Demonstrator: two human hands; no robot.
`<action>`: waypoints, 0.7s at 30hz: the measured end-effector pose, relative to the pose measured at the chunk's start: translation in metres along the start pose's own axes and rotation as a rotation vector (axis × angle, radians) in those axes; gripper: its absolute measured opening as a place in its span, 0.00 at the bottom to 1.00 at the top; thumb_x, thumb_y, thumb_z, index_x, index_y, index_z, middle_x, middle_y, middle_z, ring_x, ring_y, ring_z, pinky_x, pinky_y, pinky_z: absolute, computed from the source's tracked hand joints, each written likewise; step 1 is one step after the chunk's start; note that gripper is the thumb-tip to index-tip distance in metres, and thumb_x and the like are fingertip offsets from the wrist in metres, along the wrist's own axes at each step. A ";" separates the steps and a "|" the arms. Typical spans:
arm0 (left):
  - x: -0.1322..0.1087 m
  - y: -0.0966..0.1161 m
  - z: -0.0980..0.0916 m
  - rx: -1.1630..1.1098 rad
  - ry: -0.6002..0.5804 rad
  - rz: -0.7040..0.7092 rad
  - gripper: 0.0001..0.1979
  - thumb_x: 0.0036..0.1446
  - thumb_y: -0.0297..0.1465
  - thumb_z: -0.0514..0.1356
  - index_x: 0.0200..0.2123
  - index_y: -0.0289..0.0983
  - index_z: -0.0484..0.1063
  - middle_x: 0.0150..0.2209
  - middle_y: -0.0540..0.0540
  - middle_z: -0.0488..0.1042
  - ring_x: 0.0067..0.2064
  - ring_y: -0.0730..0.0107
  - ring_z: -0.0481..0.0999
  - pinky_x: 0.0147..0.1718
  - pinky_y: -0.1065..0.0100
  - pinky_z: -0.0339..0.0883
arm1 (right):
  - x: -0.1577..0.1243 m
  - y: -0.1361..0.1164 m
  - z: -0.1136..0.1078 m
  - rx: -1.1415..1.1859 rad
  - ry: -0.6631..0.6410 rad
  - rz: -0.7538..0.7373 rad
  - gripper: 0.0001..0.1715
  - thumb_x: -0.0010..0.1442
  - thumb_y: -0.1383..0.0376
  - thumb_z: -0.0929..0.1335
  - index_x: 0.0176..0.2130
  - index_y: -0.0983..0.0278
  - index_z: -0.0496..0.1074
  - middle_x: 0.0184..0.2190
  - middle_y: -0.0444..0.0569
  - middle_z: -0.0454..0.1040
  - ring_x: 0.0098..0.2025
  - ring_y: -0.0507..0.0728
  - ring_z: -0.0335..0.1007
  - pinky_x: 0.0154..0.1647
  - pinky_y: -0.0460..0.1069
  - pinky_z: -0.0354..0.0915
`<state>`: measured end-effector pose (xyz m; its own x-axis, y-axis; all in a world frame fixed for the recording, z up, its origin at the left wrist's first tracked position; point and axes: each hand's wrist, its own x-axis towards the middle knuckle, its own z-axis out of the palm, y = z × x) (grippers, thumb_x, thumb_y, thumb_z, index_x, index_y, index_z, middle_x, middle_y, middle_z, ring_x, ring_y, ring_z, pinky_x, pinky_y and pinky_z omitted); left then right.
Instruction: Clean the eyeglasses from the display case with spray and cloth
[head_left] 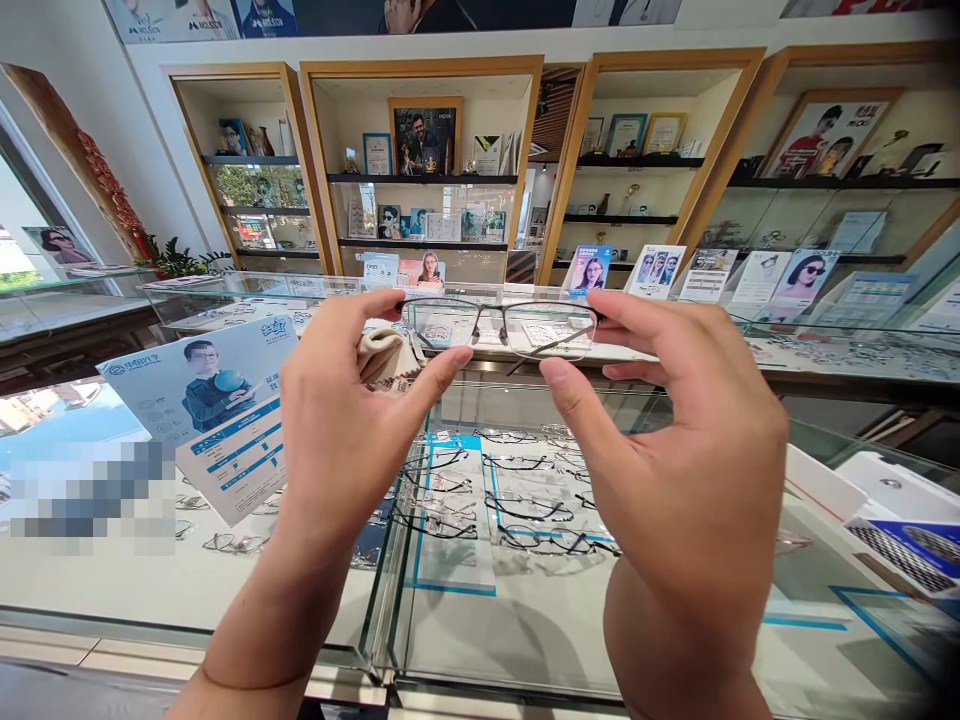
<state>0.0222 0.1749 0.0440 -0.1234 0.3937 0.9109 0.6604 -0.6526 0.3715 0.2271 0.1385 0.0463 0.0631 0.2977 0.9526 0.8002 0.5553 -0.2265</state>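
A pair of eyeglasses [491, 310] with a thin dark upper rim is held up level above the glass counter, its lenses facing away from me. My left hand [352, 400] grips the left end of the frame between finger and thumb. A beige cloth [390, 360] with a patterned edge is also tucked in that hand's fingers. At the right end, my right hand [675, 420] pinches the frame near the hinge. One temple slants down behind the right lens. Part of the other temple is hidden by the cloth and fingers.
Below is a glass display case [517, 630] with several rows of eyeglasses [532, 505] inside. A printed sign [217, 420] stands at left. A white box [892, 500] sits at right. Farther back are another glass counter [847, 355], standing cards [592, 270] and wooden-framed shelves [424, 180].
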 end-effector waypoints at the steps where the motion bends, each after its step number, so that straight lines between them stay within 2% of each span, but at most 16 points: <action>1: 0.000 0.000 0.000 -0.001 -0.002 -0.001 0.22 0.57 0.46 0.75 0.53 0.52 0.78 0.50 0.47 0.81 0.48 0.57 0.81 0.43 0.53 0.76 | 0.000 0.000 0.000 0.000 -0.002 0.000 0.21 0.69 0.61 0.73 0.60 0.55 0.75 0.53 0.55 0.78 0.54 0.67 0.79 0.51 0.65 0.80; 8: 0.001 0.003 -0.001 -0.010 -0.008 -0.016 0.21 0.58 0.47 0.74 0.52 0.52 0.78 0.48 0.47 0.80 0.47 0.56 0.80 0.42 0.52 0.75 | 0.000 0.001 0.001 -0.003 -0.017 0.006 0.21 0.71 0.58 0.71 0.61 0.55 0.75 0.54 0.55 0.78 0.55 0.67 0.78 0.52 0.65 0.79; 12: 0.001 0.003 -0.002 -0.027 0.027 -0.003 0.22 0.57 0.50 0.74 0.50 0.50 0.77 0.47 0.45 0.79 0.47 0.55 0.79 0.40 0.53 0.75 | 0.001 0.002 0.002 0.020 -0.049 0.016 0.20 0.71 0.58 0.70 0.60 0.56 0.76 0.54 0.55 0.79 0.55 0.67 0.78 0.53 0.66 0.79; 16: 0.000 0.003 -0.003 -0.072 0.048 -0.003 0.25 0.55 0.53 0.74 0.48 0.48 0.76 0.49 0.43 0.78 0.49 0.52 0.79 0.38 0.53 0.75 | 0.001 0.004 0.003 0.071 -0.095 0.030 0.20 0.72 0.57 0.69 0.61 0.56 0.76 0.56 0.56 0.79 0.56 0.68 0.77 0.56 0.69 0.77; 21: 0.000 0.004 -0.004 -0.073 0.061 0.025 0.26 0.53 0.55 0.75 0.48 0.50 0.76 0.49 0.44 0.78 0.50 0.52 0.78 0.40 0.51 0.76 | 0.000 0.005 0.004 0.088 -0.133 0.036 0.22 0.73 0.57 0.68 0.63 0.56 0.74 0.59 0.57 0.77 0.59 0.69 0.76 0.59 0.71 0.75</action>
<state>0.0216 0.1691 0.0460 -0.1543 0.3379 0.9285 0.6086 -0.7077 0.3587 0.2289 0.1446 0.0438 0.0065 0.4153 0.9097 0.7430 0.6069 -0.2823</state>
